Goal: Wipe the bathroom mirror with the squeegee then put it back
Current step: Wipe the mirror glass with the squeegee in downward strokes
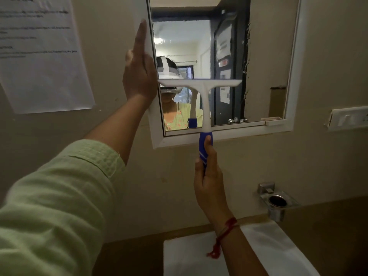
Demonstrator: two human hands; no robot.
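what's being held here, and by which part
The right hand grips the squeegee by its blue handle; the left hand holds nothing, pressing flat on the mirror frame.

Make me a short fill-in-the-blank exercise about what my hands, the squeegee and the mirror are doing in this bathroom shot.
1. The right hand grips the squeegee by its ____ handle.
2. The left hand rests with straight fingers on the ____ side of the frame of the mirror.
3. A ____ thread is tied round the right wrist.

Missing words: blue; left; red.
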